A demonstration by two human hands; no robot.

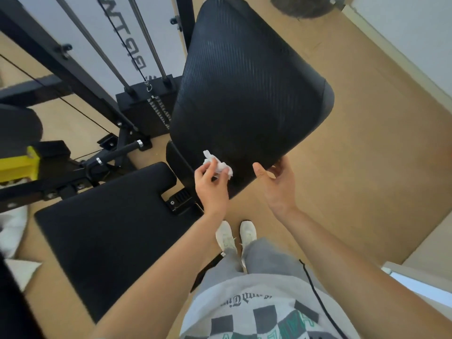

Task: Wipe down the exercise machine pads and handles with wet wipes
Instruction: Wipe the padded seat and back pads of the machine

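Mid-wipe on the back pad (244, 94) I'd say: left hand (211, 185) has its fingers pinching the scrunched wet wipe (217, 165) against the pad's lower edge, right hand (277, 185) curls its fingers round that same edge to steady it, so next up is probably firm sweeps across the ribbed face.

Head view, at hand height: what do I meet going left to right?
Yellow bracket → chrome-ringed handle bar → left hand pinching the crumpled wipe → right hand holding the lower edge of the back pad.
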